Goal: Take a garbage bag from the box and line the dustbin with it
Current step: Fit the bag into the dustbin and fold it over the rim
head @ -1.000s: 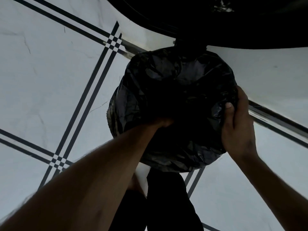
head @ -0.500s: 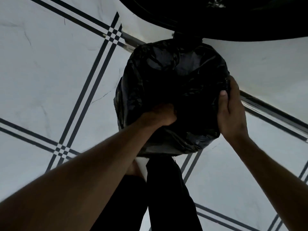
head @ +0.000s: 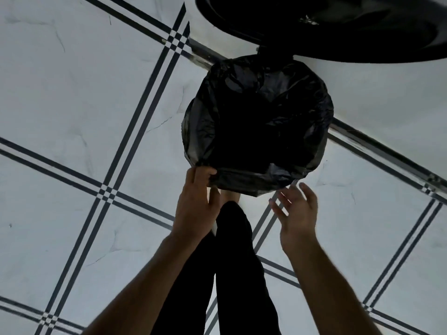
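Left hand [head: 196, 209] pinching crinkly black garbage bag [head: 256, 124] over round dustbin, right hand [head: 296, 213] spread.

Dim, backlit; pale floor [head: 72, 97] bright, hands silhouetted; wide-angle bending at edges.

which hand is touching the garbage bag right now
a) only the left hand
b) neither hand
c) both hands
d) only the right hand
a: the left hand has its fingers closed on the near edge of the black garbage bag draped over the dustbin, while the right hand is open with fingers spread, just short of the bag.
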The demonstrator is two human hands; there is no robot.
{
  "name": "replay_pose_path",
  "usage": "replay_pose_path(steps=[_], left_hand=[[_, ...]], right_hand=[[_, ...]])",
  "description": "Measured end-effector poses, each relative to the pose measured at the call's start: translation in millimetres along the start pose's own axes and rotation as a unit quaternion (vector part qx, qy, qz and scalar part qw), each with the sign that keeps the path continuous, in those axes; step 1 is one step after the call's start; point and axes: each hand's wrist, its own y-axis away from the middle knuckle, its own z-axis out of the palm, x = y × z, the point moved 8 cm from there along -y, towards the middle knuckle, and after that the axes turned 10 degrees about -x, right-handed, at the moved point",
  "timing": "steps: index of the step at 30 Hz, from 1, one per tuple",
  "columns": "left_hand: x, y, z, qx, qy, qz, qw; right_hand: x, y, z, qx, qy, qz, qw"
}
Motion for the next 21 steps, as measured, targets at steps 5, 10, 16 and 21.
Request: replay_pose_path(steps=[5, 10, 16, 21], left_hand=[[-27, -7, 20, 0.029, 0.454, -0.241, 0.857], [-26, -17, 15, 0.043, 0.601, -0.259, 0.755], [-37, -27, 4, 0.020, 0.583, -0.263, 0.768], [-38, -44, -5, 0.040, 0.555, -0.268, 0.786]], right_hand=[[9, -11, 10, -0.003, -0.023, 0.024, 0.999], [20, -22, 18, -0.041, -0.143, 0.094, 0.984], [22, -27, 24, -0.078, -0.290, 0.134, 0.944], [17, -37, 13, -0.073, -0.331, 0.106, 0.935]])
